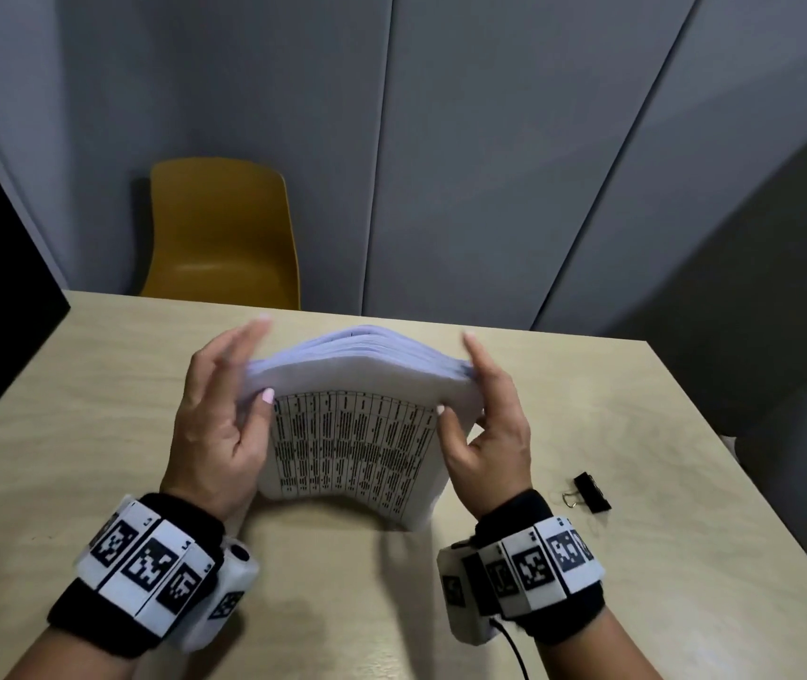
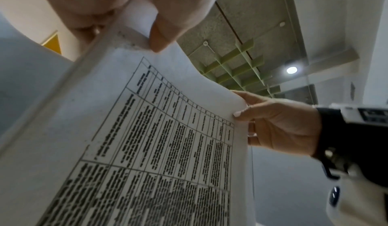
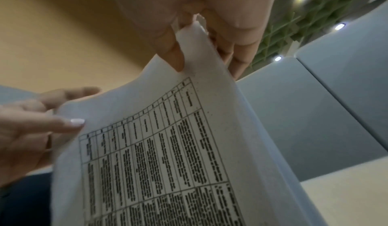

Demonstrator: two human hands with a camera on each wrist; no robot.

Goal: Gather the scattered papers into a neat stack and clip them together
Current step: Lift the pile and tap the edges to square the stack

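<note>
Head view shows us our left hand [image 1: 217, 424] and right hand [image 1: 487, 424] pinching the side edges of a thick stack of white printed-table papers [image 1: 357, 434], thumbs in front, fingers behind. Between both grips the stack stands upright on the pale wooden table [image 1: 97, 385], bowed. Right of our right grip lies a black metal binder clip [image 1: 591, 492].

Your head camera looks forward and down at the table [image 1: 587, 409] from above, with the stack of papers [image 1: 357, 434] in the middle. Your left wrist camera sits very close under the papers [image 2: 147, 138], looking up at the ceiling. Your right wrist camera does the same from the other side. All three views share the printed page.
</note>
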